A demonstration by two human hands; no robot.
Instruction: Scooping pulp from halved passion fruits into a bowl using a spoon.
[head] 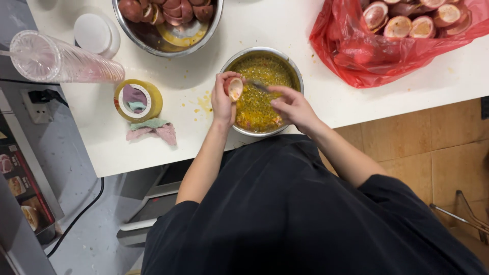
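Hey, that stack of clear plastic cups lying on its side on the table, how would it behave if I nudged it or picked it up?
The cup stack lies on its side and is round, so a nudge would probably roll it, likely in a curve since it tapers. It sits at the table edge, so it might drop off. Thin clear plastic suggests it is light and would flex under a squeeze.

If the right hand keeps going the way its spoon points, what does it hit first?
Most likely the passion fruit half held in the left hand; the right hand aims its spoon at it.
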